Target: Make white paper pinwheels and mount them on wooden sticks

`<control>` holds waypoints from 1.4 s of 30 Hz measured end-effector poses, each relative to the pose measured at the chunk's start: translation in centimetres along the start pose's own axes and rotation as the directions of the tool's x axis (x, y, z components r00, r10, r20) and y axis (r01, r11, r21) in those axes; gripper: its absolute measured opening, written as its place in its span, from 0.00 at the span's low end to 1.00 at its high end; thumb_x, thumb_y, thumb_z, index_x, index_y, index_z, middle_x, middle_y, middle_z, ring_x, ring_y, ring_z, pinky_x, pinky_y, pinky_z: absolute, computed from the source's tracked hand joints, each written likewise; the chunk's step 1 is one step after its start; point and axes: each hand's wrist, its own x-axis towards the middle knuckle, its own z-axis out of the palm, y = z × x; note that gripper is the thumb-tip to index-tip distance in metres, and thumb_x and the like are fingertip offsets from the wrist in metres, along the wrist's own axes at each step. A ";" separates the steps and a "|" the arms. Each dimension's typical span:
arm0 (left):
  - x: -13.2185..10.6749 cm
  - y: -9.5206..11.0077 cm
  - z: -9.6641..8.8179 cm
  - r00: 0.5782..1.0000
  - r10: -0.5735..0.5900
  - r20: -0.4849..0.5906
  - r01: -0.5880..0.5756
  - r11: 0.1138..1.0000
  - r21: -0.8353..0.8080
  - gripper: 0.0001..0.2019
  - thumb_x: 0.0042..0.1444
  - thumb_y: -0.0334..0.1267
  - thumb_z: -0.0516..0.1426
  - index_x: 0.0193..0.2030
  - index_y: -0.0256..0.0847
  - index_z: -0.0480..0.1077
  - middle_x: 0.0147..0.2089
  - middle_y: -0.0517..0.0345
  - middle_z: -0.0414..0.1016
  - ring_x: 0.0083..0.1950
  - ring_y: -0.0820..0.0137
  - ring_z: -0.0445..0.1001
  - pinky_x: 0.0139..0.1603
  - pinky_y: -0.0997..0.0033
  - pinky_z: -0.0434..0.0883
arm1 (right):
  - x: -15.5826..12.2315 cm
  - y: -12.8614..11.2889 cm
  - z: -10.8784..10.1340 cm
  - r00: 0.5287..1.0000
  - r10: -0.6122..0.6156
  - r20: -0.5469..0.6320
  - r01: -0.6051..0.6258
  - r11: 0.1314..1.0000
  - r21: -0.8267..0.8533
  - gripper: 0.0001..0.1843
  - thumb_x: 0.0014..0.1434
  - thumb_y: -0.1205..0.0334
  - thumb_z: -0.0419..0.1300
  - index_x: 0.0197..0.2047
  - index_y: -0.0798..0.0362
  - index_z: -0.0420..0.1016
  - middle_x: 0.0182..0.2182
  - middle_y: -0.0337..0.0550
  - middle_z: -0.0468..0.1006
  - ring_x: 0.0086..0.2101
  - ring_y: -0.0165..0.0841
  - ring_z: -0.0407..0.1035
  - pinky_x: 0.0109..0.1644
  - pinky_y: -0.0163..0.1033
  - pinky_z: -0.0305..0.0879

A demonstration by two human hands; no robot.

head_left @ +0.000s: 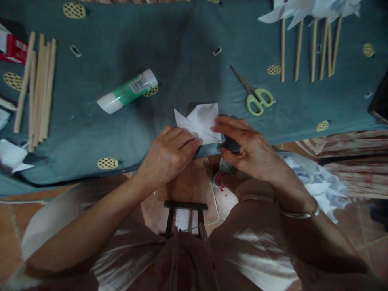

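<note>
Sticks (pixel 40 89) in a bunch at the left of the frame, side by side on the bench (pixel 182 52), perhaps for easy picking. Next, a green and white tube (pixel 127 91), maybe glue, lying on its side left of the middle, handy but out of the way. Then the left hand (pixel 169 151), fingers bunched on the lower left of the folded white paper (pixel 207 113), likely to stop any sliding. White paper near the middle, at the bench's near edge. Right hand (pixel 250 145) loose and spread, fingertip on the paper's right side, perhaps for steadying. Scissors (pixel 251 89) right of the middle, touching neither hand. Upper right, paper shapes (pixel 315 8) on more sticks (pixel 313 52), laid in a row, maybe against squashing.
</note>
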 end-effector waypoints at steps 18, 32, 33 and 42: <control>-0.9 0.7 -0.6 0.999 0.008 0.039 -0.003 0.993 -0.120 0.08 0.65 0.32 0.54 0.47 0.38 0.74 0.47 0.50 0.81 0.45 0.61 0.77 0.44 0.58 0.71 | 0.4 -0.7 0.6 0.995 0.051 -0.082 -0.041 0.992 0.119 0.03 0.59 0.59 0.64 0.33 0.44 0.79 0.53 0.39 0.79 0.55 0.43 0.72 0.60 0.57 0.69; -0.6 1.2 0.2 0.998 0.061 -0.024 -0.064 0.986 -0.155 0.10 0.65 0.30 0.55 0.51 0.33 0.72 0.45 0.49 0.80 0.44 0.62 0.73 0.42 0.61 0.76 | 0.6 -1.0 2.4 0.969 0.107 -0.225 -0.104 0.994 0.024 0.04 0.57 0.64 0.64 0.30 0.47 0.77 0.50 0.42 0.79 0.53 0.43 0.72 0.59 0.54 0.70; -0.5 1.2 0.2 0.998 0.058 -0.018 -0.060 0.985 -0.160 0.10 0.65 0.30 0.55 0.50 0.33 0.72 0.45 0.49 0.80 0.44 0.62 0.73 0.43 0.61 0.76 | 0.7 -1.0 2.5 0.966 0.115 -0.231 -0.110 0.993 0.036 0.04 0.56 0.65 0.64 0.30 0.49 0.77 0.50 0.44 0.80 0.53 0.43 0.72 0.59 0.54 0.70; -0.4 1.2 0.3 1.000 0.010 -0.011 -0.012 0.979 -0.204 0.10 0.65 0.29 0.54 0.49 0.32 0.73 0.42 0.49 0.79 0.42 0.64 0.73 0.41 0.64 0.76 | 0.9 -1.2 2.9 0.957 0.126 -0.261 -0.126 0.992 0.019 0.04 0.55 0.66 0.64 0.29 0.48 0.76 0.50 0.44 0.79 0.52 0.43 0.72 0.58 0.56 0.69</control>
